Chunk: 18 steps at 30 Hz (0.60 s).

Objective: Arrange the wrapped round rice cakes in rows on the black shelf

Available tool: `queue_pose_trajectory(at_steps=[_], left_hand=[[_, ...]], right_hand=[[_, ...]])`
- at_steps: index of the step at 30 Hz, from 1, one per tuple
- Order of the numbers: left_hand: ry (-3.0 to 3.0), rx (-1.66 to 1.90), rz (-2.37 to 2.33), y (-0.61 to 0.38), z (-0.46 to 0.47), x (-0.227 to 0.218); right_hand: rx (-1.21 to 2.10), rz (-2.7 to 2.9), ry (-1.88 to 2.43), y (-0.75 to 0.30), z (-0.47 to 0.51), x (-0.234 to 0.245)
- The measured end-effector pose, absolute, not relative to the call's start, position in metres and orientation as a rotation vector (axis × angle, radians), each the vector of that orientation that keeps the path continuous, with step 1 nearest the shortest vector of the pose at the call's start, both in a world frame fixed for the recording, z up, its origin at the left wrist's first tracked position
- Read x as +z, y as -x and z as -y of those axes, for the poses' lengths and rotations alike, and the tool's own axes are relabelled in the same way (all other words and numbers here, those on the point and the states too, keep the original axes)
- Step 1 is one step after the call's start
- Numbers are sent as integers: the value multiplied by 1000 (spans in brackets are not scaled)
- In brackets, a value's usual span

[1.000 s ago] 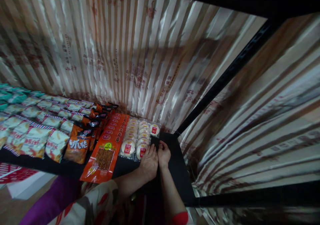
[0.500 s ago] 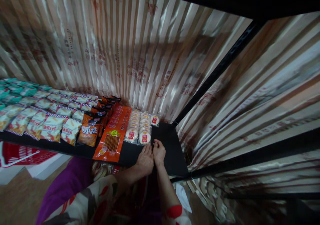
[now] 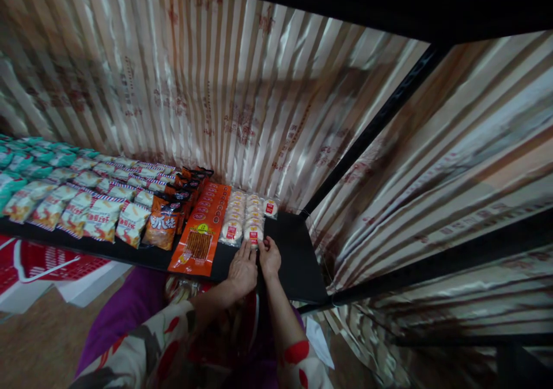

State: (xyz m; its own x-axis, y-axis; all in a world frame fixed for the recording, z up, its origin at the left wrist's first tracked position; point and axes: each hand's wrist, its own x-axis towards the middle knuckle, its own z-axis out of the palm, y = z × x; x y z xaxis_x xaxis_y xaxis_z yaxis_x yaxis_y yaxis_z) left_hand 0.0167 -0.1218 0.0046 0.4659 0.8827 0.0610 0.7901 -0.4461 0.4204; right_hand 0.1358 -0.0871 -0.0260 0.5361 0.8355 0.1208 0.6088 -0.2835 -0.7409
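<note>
Two rows of round white cakes in clear wrappers with red labels lie on a black shelf. My left hand rests on the shelf just in front of the nearest cake, fingers stretched toward it. Beside it my right hand is curled, fingertips touching the wrapper edge of that same cake. What the right fingers pinch is too small to make out. Both forearms wear floral sleeves.
Left of the cakes lies a row of flat orange snack packs, then dark orange bags and rows of white-red bags, green ones farthest left. Striped shiny fabric lines the back and right side. A red-white bag sits below.
Both hands have stayed together at the front of the cake rows and shifted slightly left toward the nearest cake. The camera has pulled back and turned, so the shelf looks smaller.
</note>
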Motion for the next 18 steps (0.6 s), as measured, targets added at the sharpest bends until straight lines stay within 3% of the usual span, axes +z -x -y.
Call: queue_pose_trajectory(at_steps=[8,18], left_hand=[[-2277,339,-1493,-22,112,-1],[-2232,522,-1484,-23,114,-9]], right_hand=[[312,1197,2024,-134,81,-22],[357,1155,1977,-139,84,-29]])
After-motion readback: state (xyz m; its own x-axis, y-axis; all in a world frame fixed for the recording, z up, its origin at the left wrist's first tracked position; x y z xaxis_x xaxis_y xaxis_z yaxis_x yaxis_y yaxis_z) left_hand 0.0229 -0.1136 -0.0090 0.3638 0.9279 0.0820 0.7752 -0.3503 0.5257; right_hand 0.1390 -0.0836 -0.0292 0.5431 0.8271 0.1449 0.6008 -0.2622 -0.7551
